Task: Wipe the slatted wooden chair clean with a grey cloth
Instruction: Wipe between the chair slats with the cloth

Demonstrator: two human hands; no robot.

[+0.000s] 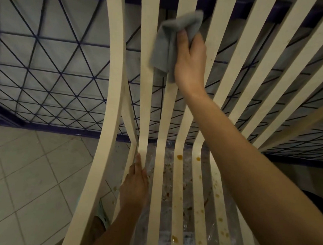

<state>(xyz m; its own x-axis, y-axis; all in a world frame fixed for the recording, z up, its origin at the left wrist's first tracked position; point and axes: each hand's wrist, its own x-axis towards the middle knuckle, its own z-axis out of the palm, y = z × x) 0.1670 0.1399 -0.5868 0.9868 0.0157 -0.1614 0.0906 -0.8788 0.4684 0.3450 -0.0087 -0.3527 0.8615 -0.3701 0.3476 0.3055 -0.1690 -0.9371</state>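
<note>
The slatted wooden chair [113, 67] fills the view, its cream slats curving from the backrest down into the seat. My right hand [191, 62] grips a bunched grey cloth [170, 42] and presses it against the upper backrest slats. My left hand [134, 184] rests with straight fingers on a seat slat near the bend. Brown stains [179, 157] dot the seat slats lower down.
A dark blue metal bed frame [47, 75] with a wire mesh and a pale mattress stands behind the chair. Clear plastic sheeting [166, 180] with brown spatter lies under the seat. Pale floor tiles [26, 181] spread at the lower left.
</note>
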